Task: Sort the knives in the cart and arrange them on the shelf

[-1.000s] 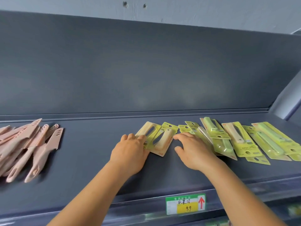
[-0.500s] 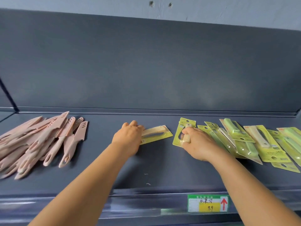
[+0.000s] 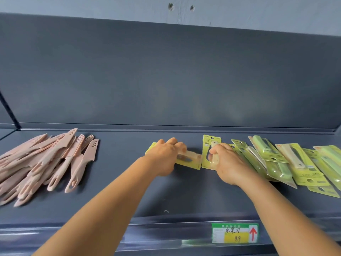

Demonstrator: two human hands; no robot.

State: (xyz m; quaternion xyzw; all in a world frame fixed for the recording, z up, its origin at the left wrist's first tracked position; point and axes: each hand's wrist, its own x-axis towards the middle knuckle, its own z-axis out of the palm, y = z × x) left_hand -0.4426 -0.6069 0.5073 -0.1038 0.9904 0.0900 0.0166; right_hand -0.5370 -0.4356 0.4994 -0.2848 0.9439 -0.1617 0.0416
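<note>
On the dark grey shelf [image 3: 120,191] my left hand [image 3: 164,157] grips a beige knife on a yellow card [image 3: 190,159], which lies crosswise under the fingers. My right hand [image 3: 227,163] holds a second beige carded knife [image 3: 209,154], standing lengthwise just right of the first. To the right, several green and beige carded knives [image 3: 287,161] lie overlapped in a row. A heap of loose pink sheathed knives [image 3: 46,163] lies at the far left of the shelf.
The shelf's back panel [image 3: 166,80] rises straight behind the knives. A green and yellow price tag [image 3: 234,233] sits on the front rail below my right arm. A bare stretch of shelf separates the pink heap from my left hand.
My left hand has turned its carded knife further crosswise and drawn it left. My right hand has set the other card more upright next to the green row. The view shifted slightly left.
</note>
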